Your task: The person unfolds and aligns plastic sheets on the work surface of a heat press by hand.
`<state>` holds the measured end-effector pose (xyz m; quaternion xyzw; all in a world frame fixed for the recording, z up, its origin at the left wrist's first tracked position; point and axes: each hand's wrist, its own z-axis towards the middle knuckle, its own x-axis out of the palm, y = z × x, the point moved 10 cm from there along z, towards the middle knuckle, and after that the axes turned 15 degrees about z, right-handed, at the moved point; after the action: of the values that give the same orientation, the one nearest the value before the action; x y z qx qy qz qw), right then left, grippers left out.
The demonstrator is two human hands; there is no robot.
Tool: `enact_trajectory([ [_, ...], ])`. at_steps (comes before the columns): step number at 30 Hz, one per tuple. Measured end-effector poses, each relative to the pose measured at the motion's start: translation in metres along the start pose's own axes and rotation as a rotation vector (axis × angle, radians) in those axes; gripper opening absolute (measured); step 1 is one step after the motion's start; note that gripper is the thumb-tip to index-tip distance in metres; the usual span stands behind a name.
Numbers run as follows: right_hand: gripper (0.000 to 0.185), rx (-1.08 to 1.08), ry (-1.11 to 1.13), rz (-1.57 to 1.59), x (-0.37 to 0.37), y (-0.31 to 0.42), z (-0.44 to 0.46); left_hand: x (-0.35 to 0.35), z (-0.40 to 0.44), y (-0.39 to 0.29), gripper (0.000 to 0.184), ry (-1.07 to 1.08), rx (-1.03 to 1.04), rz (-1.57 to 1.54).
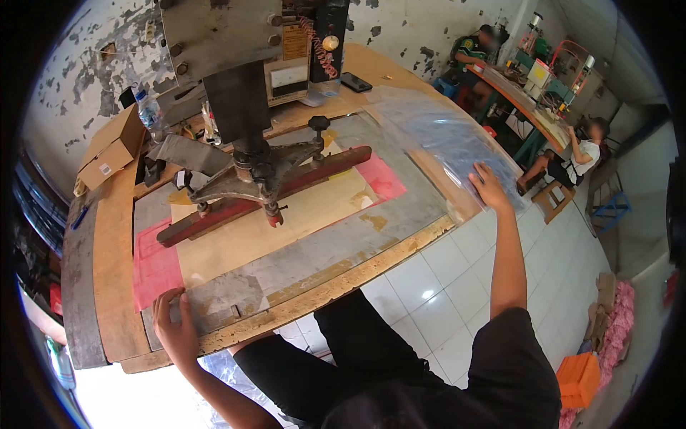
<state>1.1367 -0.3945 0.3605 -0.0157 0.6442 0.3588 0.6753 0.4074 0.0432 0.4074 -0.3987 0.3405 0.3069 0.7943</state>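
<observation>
My left hand [174, 327] rests at the near left corner of a grey metal plate [314, 275], thumb and fingers apart, close to a pink sheet [158, 266]. A cream sheet [250, 250] lies over the pink one. Across the cream sheet stands the press head [250, 179], with a red bar [307, 182] under its metal arms. On the right, my right hand [489, 187] lies with spread fingers on a stack of clear plastic sheets [443, 136]. Nothing shows gripped in either hand.
A cardboard box [111, 154], a water bottle [148, 111] and a phone [356, 82] are at the back of the wooden table [118, 279]. Two people sit by machines [539, 79] at the far right. An orange crate [577, 379] stands on the tiled floor.
</observation>
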Motion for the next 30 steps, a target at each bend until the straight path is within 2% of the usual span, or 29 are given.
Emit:
enact_trajectory([
  [5, 0.063, -0.064, -0.020, 0.110, 0.006, -0.016, 0.015, 0.000, -0.001, 0.006, 0.019, -0.004, -0.003, -0.021],
  [8, 0.057, -0.051, -0.139, 0.153, -0.009, -0.024, 0.020, -0.001, -0.001, 0.003, 0.018, -0.015, 0.040, -0.030],
  [10, 0.050, -0.018, -0.181, -0.054, -0.026, -0.028, 0.031, -0.003, 0.000, 0.001, 0.018, -0.013, 0.051, -0.030],
  [11, 0.050, -0.020, -0.185, -0.054, -0.037, -0.038, 0.043, -0.003, -0.001, 0.000, 0.018, -0.017, 0.052, -0.033],
  [13, 0.046, 0.039, -0.077, 0.481, -0.051, -0.077, 0.078, -0.004, -0.002, 0.000, 0.017, -0.023, 0.047, -0.044],
  [15, 0.048, -0.032, -0.638, 0.895, -0.153, -0.029, 0.047, -0.004, -0.001, 0.002, 0.017, -0.022, 0.049, -0.038],
  [17, 0.050, -0.239, -0.837, 1.088, -0.218, 0.043, 0.001, -0.002, -0.002, 0.001, 0.017, -0.016, 0.045, -0.025],
  [19, 0.053, -0.430, -0.820, 1.060, -0.240, 0.119, -0.046, -0.005, -0.002, 0.000, 0.017, -0.023, 0.047, -0.057],
  [23, 0.054, -0.468, -0.710, 0.830, -0.229, 0.191, -0.101, -0.004, -0.002, 0.000, 0.017, -0.021, 0.043, -0.038],
  [25, 0.055, -0.570, -0.488, 1.076, -0.212, 0.214, -0.110, -0.005, -0.002, 0.000, 0.017, -0.023, 0.053, -0.032],
  [26, 0.055, -0.567, -0.487, 1.083, -0.213, 0.217, -0.115, -0.005, -0.003, 0.000, 0.017, -0.024, 0.055, -0.026],
  [28, 0.055, -0.749, -0.372, 1.352, -0.222, 0.232, -0.130, -0.002, -0.003, 0.003, 0.017, -0.005, 0.039, -0.021],
  [30, 0.053, -0.819, -0.465, 1.475, -0.249, 0.243, -0.149, -0.002, -0.003, 0.003, 0.017, -0.012, 0.049, -0.019],
])
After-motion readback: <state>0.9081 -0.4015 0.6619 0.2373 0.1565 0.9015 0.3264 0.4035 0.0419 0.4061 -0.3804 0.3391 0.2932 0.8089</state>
